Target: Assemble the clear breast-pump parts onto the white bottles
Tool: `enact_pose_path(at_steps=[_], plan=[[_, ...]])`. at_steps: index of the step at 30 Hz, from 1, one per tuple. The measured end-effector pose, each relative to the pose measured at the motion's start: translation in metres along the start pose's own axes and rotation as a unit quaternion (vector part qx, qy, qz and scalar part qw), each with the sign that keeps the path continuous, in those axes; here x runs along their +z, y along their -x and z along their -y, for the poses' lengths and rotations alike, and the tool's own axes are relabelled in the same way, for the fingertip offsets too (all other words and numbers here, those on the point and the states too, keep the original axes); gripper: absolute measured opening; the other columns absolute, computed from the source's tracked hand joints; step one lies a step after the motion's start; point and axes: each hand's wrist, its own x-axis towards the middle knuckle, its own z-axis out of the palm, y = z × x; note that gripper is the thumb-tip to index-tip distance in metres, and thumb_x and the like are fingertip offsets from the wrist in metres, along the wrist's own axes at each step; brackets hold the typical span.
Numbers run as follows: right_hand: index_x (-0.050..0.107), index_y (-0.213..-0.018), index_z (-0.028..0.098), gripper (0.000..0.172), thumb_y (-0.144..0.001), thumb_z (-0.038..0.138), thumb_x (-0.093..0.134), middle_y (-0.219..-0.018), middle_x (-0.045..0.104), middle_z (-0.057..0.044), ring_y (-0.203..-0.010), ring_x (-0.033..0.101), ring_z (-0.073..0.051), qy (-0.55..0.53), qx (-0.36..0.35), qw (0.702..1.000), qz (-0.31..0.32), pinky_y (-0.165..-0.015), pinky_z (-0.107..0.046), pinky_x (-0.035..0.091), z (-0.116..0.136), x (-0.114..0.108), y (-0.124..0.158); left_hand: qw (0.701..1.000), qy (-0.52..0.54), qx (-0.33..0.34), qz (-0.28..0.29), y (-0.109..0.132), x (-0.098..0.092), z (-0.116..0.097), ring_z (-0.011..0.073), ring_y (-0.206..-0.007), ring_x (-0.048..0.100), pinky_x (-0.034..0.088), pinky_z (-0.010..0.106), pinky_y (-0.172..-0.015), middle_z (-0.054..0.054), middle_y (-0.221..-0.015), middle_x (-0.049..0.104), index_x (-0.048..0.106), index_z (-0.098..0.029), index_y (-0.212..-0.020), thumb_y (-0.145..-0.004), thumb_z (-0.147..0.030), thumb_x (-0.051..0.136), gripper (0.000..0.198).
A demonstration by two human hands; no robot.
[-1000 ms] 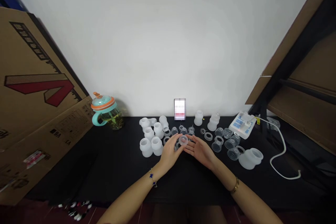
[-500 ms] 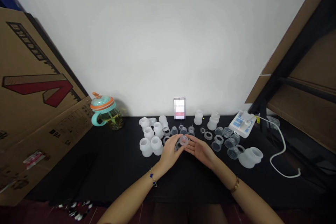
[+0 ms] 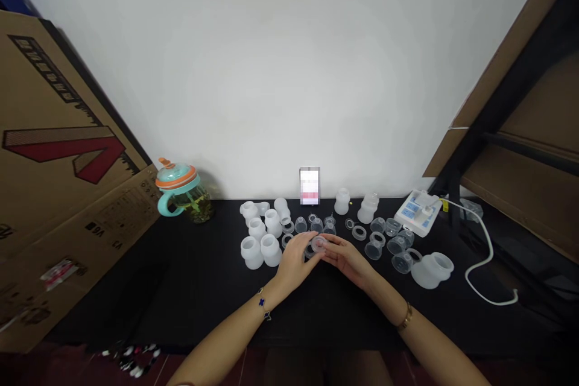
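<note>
Between my two hands is a small clear round piece with a ring-like rim (image 3: 319, 243), perhaps a bottle collar with a nipple. My left hand (image 3: 294, 262) grips it from the left with thumb and fingers. From the right, the fingers of my right hand (image 3: 347, 260) close on its edge. Clear caps (image 3: 301, 225) and rings lie just behind the hands. To the left stand several frosted white bottle bodies (image 3: 252, 251). Right of my hands are a loose ring (image 3: 359, 233), more clear caps (image 3: 373, 249) and a bottle with a nipple (image 3: 368, 208).
A lit phone (image 3: 310, 186) leans on the wall. A teal-lidded glass jug (image 3: 185, 193) stands at left, beside a large cardboard box (image 3: 67, 181). At right are a power strip (image 3: 418, 212) with a white cable (image 3: 488, 247) and a wide frosted bottle (image 3: 432, 271) on its side.
My right hand's fingers, spread beside the round piece before, have curled in and closed on its edge. The piece has shifted slightly and tilted; my left hand keeps its hold.
</note>
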Motion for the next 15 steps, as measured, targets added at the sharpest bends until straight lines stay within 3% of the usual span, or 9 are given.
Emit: enact_pose_path(at_steps=[6,15], plan=[[0.074,-0.108,0.019,0.034,-0.077,0.025,0.085,-0.105,0.077,-0.005,-0.096,0.073,-0.018,-0.012,0.009,1.000,0.007,-0.097,-0.033,0.053,-0.0014,-0.0016,0.0004,1.000,0.002,0.028,-0.005,-0.0017,-0.0043,-0.0051,0.0263,-0.119,0.061,0.050,0.048,-0.103,0.007,-0.127,0.067,0.065,-0.027,-0.122,-0.098,-0.029,0.059,0.025],[0.073,-0.106,0.019,0.033,-0.076,0.024,0.086,-0.099,0.077,-0.004,-0.090,0.074,-0.017,-0.020,0.014,1.000,0.009,-0.095,-0.032,0.054,-0.0014,-0.0015,0.0001,0.998,-0.002,0.053,-0.027,-0.0014,-0.0027,-0.0034,0.0236,-0.112,0.063,0.051,0.044,-0.098,0.006,-0.119,0.070,0.070,-0.025,-0.111,-0.098,-0.026,0.059,0.016]])
